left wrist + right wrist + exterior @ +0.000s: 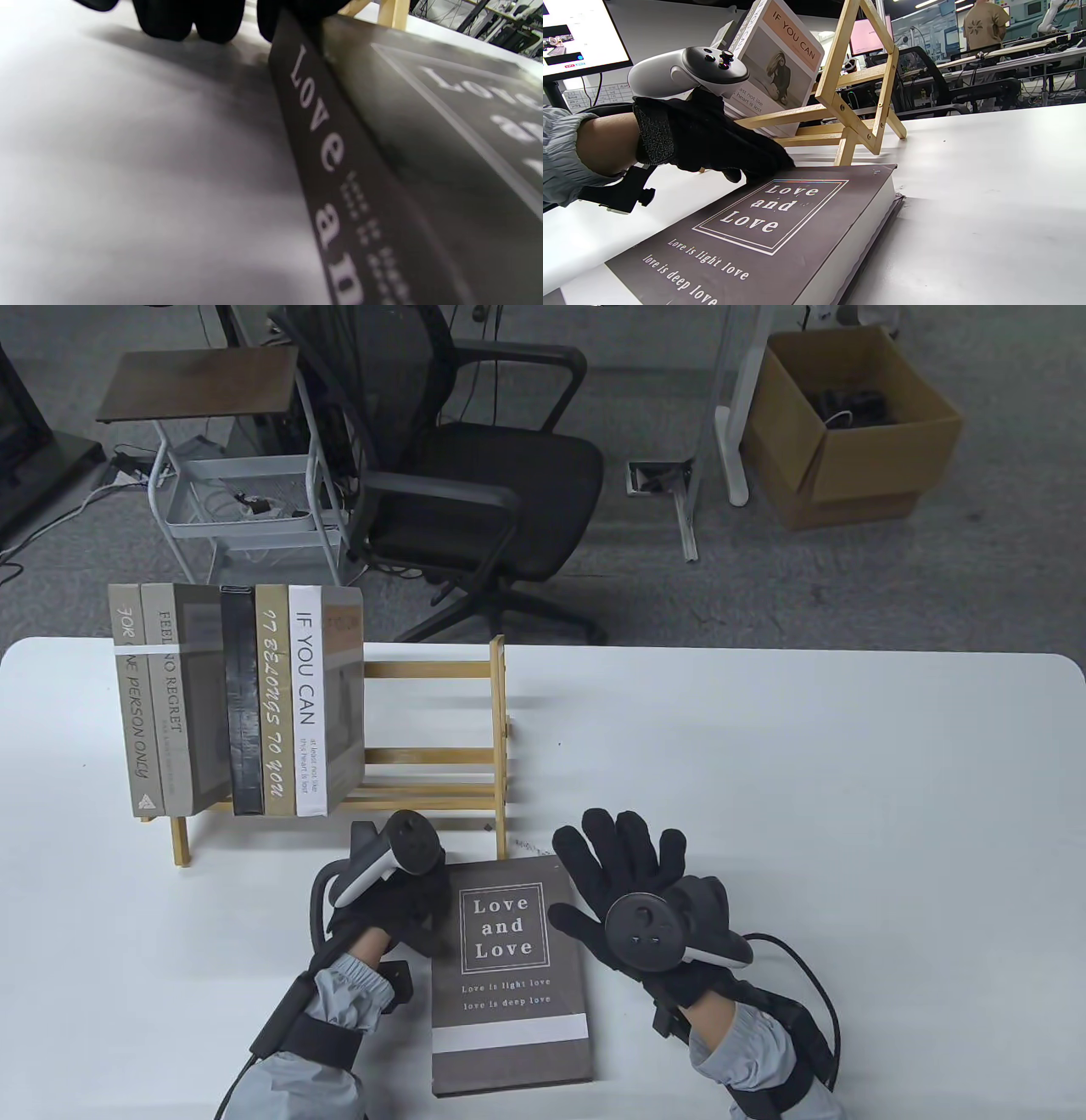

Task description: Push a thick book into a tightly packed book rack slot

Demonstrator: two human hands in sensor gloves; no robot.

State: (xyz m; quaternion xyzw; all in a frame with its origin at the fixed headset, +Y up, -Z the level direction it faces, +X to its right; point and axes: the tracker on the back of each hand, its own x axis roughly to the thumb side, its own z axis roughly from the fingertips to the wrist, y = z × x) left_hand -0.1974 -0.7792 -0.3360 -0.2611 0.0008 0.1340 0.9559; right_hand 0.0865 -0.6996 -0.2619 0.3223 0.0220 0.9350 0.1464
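Book (507, 976) flat, left hand (399, 891) gripping spine, right hand (632, 891) spread.

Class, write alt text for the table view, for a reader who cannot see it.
A grey book titled "Love and Love" lies flat on a white table between two gloved hands: the left hand at its spine edge, the right hand spread open at its other side. Behind stands a wooden rack with five upright books at its left end.

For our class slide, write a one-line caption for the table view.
Left hand touches the flat Love and Love book; right hand hovers open before the book rack.
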